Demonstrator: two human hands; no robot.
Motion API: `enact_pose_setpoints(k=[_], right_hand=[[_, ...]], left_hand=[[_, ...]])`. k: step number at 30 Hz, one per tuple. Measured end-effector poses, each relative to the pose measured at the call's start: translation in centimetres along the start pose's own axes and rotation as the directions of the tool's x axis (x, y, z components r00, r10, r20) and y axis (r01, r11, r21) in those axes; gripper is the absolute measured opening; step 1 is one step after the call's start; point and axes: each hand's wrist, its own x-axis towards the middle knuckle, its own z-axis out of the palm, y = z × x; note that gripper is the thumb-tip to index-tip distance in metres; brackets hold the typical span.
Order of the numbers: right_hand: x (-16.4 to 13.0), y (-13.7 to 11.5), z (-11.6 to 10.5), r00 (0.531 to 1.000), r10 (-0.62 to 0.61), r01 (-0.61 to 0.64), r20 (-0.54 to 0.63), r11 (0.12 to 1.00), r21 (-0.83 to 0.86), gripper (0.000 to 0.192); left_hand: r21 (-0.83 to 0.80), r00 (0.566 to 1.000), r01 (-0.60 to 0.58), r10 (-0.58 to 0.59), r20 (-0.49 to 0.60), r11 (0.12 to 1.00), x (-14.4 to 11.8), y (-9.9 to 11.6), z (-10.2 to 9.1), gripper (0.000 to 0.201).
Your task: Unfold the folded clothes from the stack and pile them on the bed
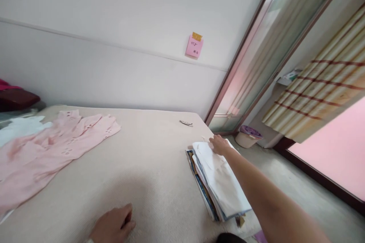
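Right hand (220, 145), centre right of the frame, lay flat with fingers spread on the far end of a stack of folded clothes (218, 180); nothing was clamped. The stack sat at the right edge of the bed (148, 159), a white piece on top. Left hand (112, 226), bottom centre, rested on the bed with fingers loosely curled and empty. A pink garment (48, 148) was spread out at the left, well apart. A pink note (194, 46) was stuck on the wall above.
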Motion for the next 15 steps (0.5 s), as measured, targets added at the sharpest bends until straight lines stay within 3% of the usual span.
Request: enact_pose_setpoints(k=[3, 8, 12, 15], right_hand=[[-1.4, -0.6, -0.6, 0.996, 0.057, -0.057, -0.063, 0.998, 0.001, 0.024], [-6.7, -2.7, -1.6, 0.957, 0.200, -0.198, -0.208, 0.980, 0.027, 0.031], [-12.6, -6.8, -2.0, 0.901, 0.282, -0.256, -0.329, 0.959, 0.122, 0.030], [-16.0, -10.4, -2.2, 0.895, 0.336, -0.265, -0.294, 0.930, 0.255, 0.025]], left_hand=[[-0.016, 1.000, -0.019, 0.019, -0.008, 1.000, 0.1, -0.2, 0.2, 0.020], [-0.010, 0.999, -0.041, 0.041, -0.022, 0.999, 0.2, -0.3, 0.2, 0.023], [0.049, 0.991, -0.040, 0.046, -0.126, 0.998, 0.4, -0.9, 1.4, 0.030], [0.008, 0.962, -0.107, 0.105, -0.251, 0.994, 0.6, -1.1, 3.3, 0.034]])
